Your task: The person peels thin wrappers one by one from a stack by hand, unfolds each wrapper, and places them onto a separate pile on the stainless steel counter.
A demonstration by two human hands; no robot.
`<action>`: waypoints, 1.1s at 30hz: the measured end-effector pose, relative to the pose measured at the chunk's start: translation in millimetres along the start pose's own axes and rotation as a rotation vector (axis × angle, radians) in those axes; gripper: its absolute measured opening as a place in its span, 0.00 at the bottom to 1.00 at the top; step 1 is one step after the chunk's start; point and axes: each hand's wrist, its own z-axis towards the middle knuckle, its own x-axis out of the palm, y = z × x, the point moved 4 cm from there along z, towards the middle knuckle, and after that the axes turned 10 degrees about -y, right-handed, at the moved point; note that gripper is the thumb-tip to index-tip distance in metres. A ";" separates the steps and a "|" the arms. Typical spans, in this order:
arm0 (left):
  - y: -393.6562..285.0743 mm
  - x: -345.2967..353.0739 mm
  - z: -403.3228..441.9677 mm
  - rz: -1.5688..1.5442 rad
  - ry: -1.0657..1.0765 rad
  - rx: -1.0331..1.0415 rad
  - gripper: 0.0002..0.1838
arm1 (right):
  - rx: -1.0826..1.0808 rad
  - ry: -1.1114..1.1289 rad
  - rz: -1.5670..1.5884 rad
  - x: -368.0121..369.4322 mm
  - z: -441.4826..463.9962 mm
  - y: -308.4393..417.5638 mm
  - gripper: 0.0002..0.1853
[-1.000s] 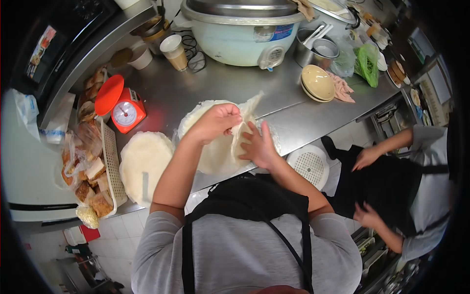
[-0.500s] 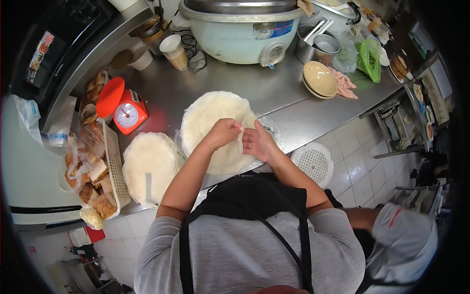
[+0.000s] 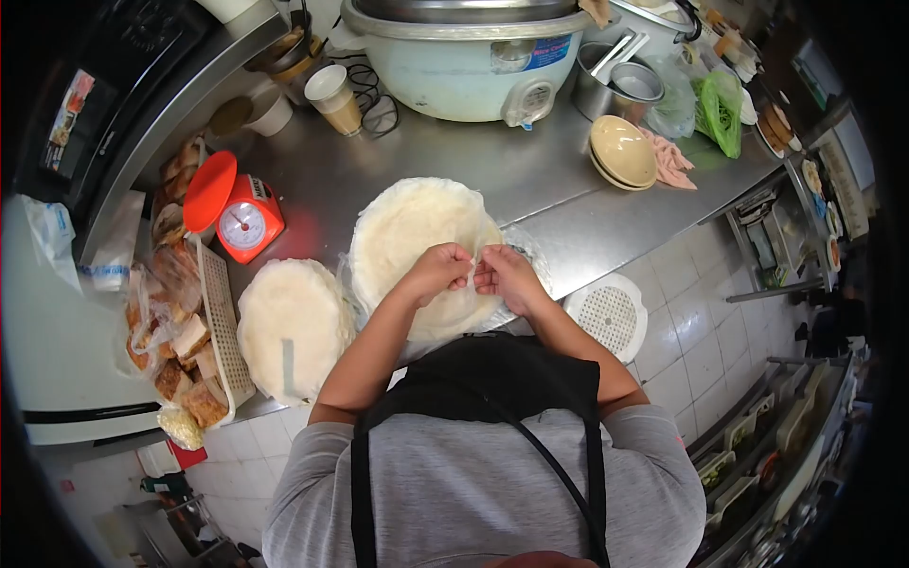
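A stack of thin, pale round sheets (image 3: 407, 222) lies on the steel counter. Over its right part my left hand (image 3: 442, 275) is closed, pinching the edge of a thin sheet. My right hand (image 3: 508, 277), just beside it, is also closed with its fingertips on the same edge. The two hands nearly touch. Clear plastic wrap (image 3: 528, 251) shows under the stack's right side. A second pale round stack (image 3: 289, 317) sits to the left, with a narrow grey strip on it.
A red scale (image 3: 248, 222) and a basket (image 3: 220, 331) of bread pieces stand at the left. Behind are a paper cup (image 3: 333, 99), a large rice cooker (image 3: 464, 71) and a metal pot (image 3: 592, 90). Bowls (image 3: 623, 151) sit at the right, above a white perforated stool (image 3: 606, 317).
The lifted sheet has come down onto the stack. My right hand has gone from spread to closed, nearer my left. The other person at the right has left the view.
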 end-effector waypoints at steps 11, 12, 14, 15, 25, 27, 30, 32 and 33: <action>-7.8 -8.4 -10.8 0.264 -0.168 0.131 0.08 | -0.531 0.013 -0.472 15.2 -1.0 -2.3 0.04; -9.5 -9.9 -11.0 0.324 -0.198 0.158 0.08 | -0.516 -0.009 -0.486 13.8 -1.3 -2.4 0.04; -6.9 -12.4 -10.9 0.267 -0.209 0.151 0.09 | -0.487 -0.057 -0.512 8.3 -1.4 -1.1 0.05; -5.7 -12.9 -11.1 0.239 -0.214 0.148 0.10 | -0.479 -0.064 -0.502 6.0 -0.6 -1.7 0.05; 3.0 -3.0 -13.6 0.254 -0.167 0.164 0.08 | -0.677 -0.132 -0.556 14.7 -6.1 17.8 0.09; 4.4 0.4 -14.8 0.237 -0.149 0.169 0.08 | -0.641 -0.104 -0.602 17.0 -3.3 19.0 0.09; 4.9 2.7 -18.2 0.197 -0.101 0.118 0.07 | -0.596 -0.078 -0.646 13.9 4.6 13.7 0.10; 2.0 3.5 -20.3 0.024 -0.070 0.082 0.07 | -0.602 -0.099 -0.594 9.6 11.2 8.5 0.09; 0.8 4.1 -21.5 -0.063 -0.054 0.063 0.07 | -0.467 -0.081 -0.448 8.2 11.9 5.9 0.09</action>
